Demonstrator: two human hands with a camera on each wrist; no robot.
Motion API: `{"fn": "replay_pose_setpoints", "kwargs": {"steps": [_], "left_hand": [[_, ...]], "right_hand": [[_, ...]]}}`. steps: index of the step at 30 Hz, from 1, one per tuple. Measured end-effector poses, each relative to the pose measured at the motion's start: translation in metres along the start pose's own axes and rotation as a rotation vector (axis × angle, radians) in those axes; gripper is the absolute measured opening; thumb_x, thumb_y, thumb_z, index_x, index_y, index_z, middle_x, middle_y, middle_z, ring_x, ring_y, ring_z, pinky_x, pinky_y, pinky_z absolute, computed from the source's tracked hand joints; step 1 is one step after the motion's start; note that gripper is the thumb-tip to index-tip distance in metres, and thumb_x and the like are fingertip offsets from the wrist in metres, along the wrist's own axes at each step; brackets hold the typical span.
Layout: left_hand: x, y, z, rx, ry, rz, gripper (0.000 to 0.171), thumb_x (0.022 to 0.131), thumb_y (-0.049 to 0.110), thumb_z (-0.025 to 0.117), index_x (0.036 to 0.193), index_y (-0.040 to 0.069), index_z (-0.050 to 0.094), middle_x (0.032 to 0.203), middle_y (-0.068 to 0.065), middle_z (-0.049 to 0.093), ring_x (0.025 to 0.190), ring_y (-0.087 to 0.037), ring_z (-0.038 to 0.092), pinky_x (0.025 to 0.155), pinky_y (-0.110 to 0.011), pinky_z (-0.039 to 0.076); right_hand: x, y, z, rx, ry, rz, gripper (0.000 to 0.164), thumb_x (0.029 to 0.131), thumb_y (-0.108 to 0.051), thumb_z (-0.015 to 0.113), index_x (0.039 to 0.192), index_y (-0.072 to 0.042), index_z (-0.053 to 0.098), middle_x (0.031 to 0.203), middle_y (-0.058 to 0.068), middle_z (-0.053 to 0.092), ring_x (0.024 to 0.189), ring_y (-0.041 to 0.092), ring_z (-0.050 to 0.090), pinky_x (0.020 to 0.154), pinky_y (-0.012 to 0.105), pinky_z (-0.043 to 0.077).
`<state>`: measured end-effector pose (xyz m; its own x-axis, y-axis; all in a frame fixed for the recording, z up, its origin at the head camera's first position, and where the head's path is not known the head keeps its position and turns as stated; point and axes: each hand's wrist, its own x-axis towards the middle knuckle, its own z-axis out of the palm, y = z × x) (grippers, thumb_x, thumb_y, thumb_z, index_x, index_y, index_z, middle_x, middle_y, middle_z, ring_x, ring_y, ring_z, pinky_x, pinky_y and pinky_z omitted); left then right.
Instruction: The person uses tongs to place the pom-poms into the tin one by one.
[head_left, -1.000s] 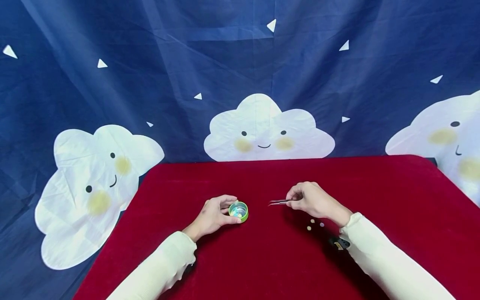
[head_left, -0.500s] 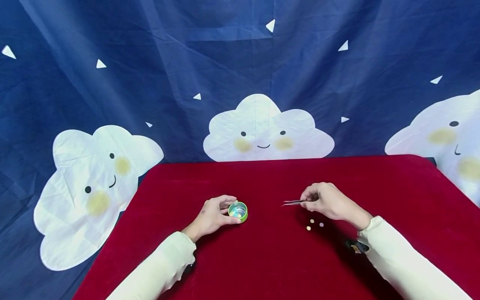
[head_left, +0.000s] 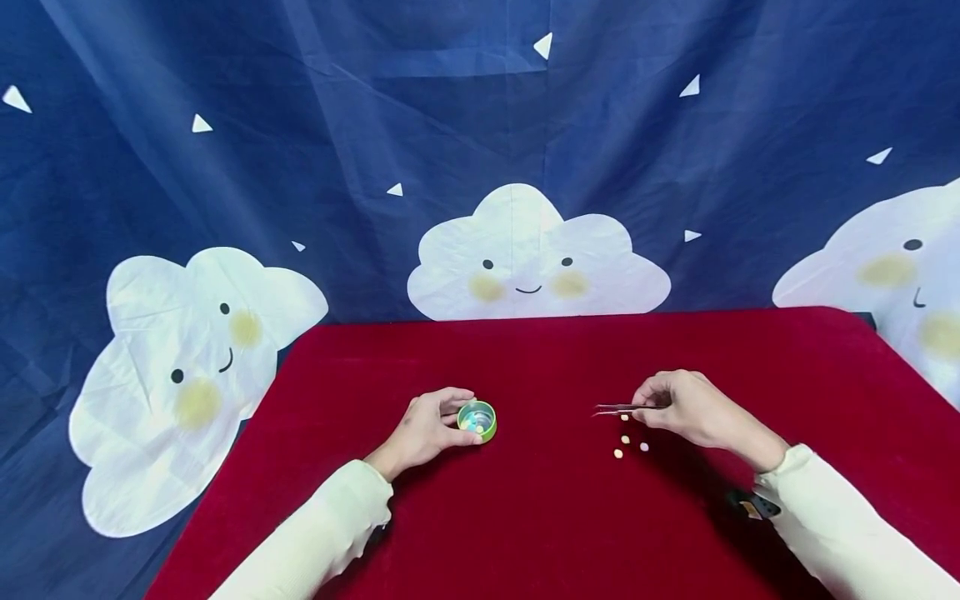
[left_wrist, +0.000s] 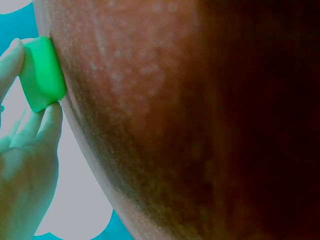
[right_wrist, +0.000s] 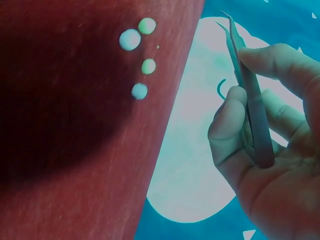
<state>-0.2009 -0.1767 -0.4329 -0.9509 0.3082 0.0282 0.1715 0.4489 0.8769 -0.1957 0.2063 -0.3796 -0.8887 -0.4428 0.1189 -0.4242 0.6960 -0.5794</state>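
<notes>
My left hand [head_left: 423, 432] grips a small round green tin [head_left: 491, 432] between thumb and fingers, its opening facing up. Inside the tin lie some small pale pieces. In the left wrist view the tin's green wall [left_wrist: 45, 72] shows at the left edge. My right hand [head_left: 686, 407] pinches metal tweezers [head_left: 621, 409] with thumb and fingers. The bent tips of the tweezers [right_wrist: 255, 112] stand apart with nothing between them. Several small pale balls [head_left: 626, 439] lie on the red cloth beneath and in front of the tweezers, whitish and yellow-green in the right wrist view.
A red cloth [head_left: 525, 508] covers the table. Behind its far edge hangs a blue curtain [head_left: 480, 117] printed with smiling white clouds. A dark device [head_left: 752, 504] sits under the right sleeve cuff. One tiny speck [right_wrist: 158, 47] lies beside the balls.
My right hand has moved right with the tweezers, away from the tin, and one more ball shows below the tweezers. The left hand and tin have stayed in place.
</notes>
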Motion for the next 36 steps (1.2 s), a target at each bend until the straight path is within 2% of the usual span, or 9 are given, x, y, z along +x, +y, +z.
{"fn": "replay_pose_setpoints", "kwargs": {"steps": [8, 21, 28, 36], "left_hand": [[0.000, 0.003, 0.001, -0.011, -0.001, -0.012, 0.061, 0.072, 0.003, 0.089, 0.127, -0.005, 0.062, 0.123, -0.019, 0.067, 0.110, -0.032, 0.067, 0.094, -0.037, 0.055], [0.001, -0.001, 0.001, 0.004, 0.000, 0.006, 0.062, 0.072, 0.005, 0.089, 0.127, -0.005, 0.062, 0.122, -0.019, 0.067, 0.110, -0.032, 0.067, 0.094, -0.038, 0.055], [0.000, -0.002, 0.000, 0.001, 0.005, 0.005, 0.061, 0.072, 0.005, 0.089, 0.126, -0.004, 0.062, 0.122, -0.019, 0.067, 0.110, -0.033, 0.067, 0.095, -0.039, 0.055], [0.001, -0.001, -0.001, -0.001, 0.002, 0.003, 0.061, 0.073, 0.005, 0.089, 0.127, -0.004, 0.062, 0.122, -0.019, 0.067, 0.110, -0.033, 0.067, 0.095, -0.039, 0.055]], "right_hand": [[-0.012, 0.008, -0.003, -0.006, 0.009, 0.007, 0.013, 0.077, -0.007, 0.083, 0.083, -0.013, 0.073, 0.074, -0.009, 0.058, 0.067, 0.007, 0.049, 0.058, 0.022, 0.044], [-0.028, 0.016, -0.003, -0.005, 0.044, 0.001, 0.017, 0.075, -0.005, 0.084, 0.081, -0.015, 0.071, 0.072, -0.012, 0.056, 0.064, 0.001, 0.047, 0.056, 0.021, 0.042], [-0.034, 0.020, -0.002, -0.006, 0.050, -0.046, 0.021, 0.074, -0.002, 0.083, 0.080, -0.019, 0.072, 0.072, -0.017, 0.057, 0.066, 0.000, 0.048, 0.057, 0.020, 0.044], [-0.038, 0.021, -0.003, 0.000, 0.003, -0.034, 0.020, 0.075, -0.003, 0.083, 0.081, -0.020, 0.074, 0.077, -0.018, 0.059, 0.068, 0.002, 0.047, 0.058, 0.021, 0.042]]}}
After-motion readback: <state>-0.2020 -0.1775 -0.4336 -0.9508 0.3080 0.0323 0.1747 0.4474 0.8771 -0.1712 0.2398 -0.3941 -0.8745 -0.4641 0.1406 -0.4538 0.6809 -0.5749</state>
